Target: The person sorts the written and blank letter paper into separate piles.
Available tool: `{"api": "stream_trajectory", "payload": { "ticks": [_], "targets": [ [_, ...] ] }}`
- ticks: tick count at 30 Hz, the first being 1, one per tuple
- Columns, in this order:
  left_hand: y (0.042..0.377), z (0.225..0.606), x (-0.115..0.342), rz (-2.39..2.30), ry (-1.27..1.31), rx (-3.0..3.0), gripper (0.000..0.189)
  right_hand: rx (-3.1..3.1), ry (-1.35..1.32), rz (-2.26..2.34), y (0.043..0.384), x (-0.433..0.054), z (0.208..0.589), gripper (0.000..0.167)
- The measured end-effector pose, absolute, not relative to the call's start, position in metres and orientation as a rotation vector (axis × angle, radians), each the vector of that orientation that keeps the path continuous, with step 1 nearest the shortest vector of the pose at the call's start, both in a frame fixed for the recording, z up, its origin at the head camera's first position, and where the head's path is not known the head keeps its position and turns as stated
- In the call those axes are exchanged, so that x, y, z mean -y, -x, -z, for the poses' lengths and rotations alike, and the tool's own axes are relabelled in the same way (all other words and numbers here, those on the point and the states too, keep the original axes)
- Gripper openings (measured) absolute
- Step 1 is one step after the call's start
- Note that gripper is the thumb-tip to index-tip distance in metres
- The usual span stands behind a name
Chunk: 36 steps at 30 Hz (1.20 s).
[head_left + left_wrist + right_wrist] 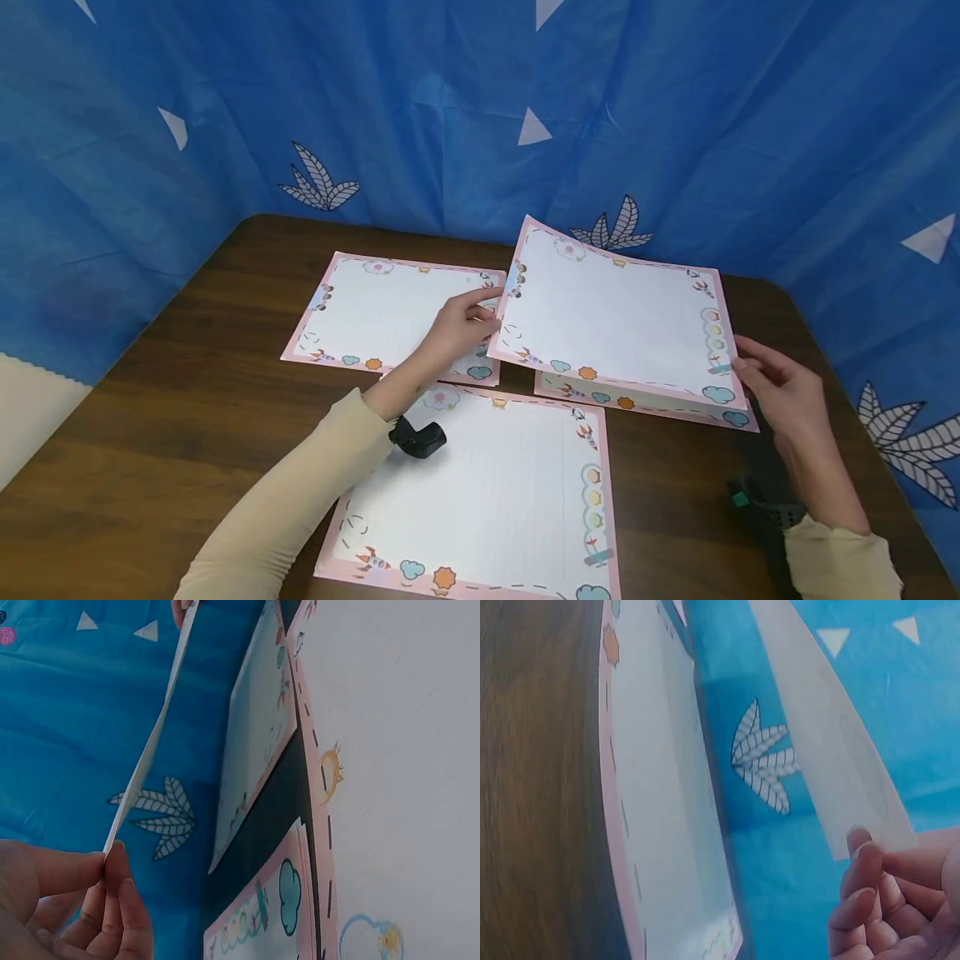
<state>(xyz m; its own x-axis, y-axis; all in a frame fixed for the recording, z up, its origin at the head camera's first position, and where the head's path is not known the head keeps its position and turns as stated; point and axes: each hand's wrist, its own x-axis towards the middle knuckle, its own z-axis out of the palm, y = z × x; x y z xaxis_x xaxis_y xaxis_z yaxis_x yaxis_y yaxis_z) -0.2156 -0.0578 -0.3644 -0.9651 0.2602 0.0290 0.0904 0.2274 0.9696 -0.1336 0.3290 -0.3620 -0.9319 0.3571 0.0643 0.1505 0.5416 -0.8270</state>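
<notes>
A sheet of paper (615,312) with a pink border and small cartoon drawings is held above the right part of the table, slightly bowed. My left hand (459,327) pinches its left edge between thumb and fingers, as the left wrist view also shows. At the opposite edge, my right hand (791,392) pinches the paper near its lower right corner. Beneath it lies another bordered sheet (645,406), mostly covered. In the right wrist view the raised sheet (832,742) appears from its plain underside, with the lower sheet (656,795) apart from it.
Matching bordered paper lies at the back left (382,304) and front middle (487,492) of the brown wooden table (165,400). My left forearm crosses over the front paper. A blue patterned cloth (397,108) hangs behind the table.
</notes>
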Motion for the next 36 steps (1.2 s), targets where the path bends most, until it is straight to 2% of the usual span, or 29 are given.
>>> {"api": "stream_trajectory", "payload": {
  "ticks": [14,26,36],
  "targets": [
    [0.180,0.364,0.100,-1.897,-0.268,-2.356,0.048,2.564,0.217,-1.297,0.128,-0.317,0.375,0.046],
    [0.153,0.363,0.133,-1.871,-0.205,-2.371,0.049,2.543,0.001,-1.241,0.102,-0.263,0.362,0.040],
    [0.127,0.379,0.164,-1.872,-0.221,-2.414,0.048,2.563,-0.092,-1.276,0.086,-0.243,0.377,0.040]
  ]
}}
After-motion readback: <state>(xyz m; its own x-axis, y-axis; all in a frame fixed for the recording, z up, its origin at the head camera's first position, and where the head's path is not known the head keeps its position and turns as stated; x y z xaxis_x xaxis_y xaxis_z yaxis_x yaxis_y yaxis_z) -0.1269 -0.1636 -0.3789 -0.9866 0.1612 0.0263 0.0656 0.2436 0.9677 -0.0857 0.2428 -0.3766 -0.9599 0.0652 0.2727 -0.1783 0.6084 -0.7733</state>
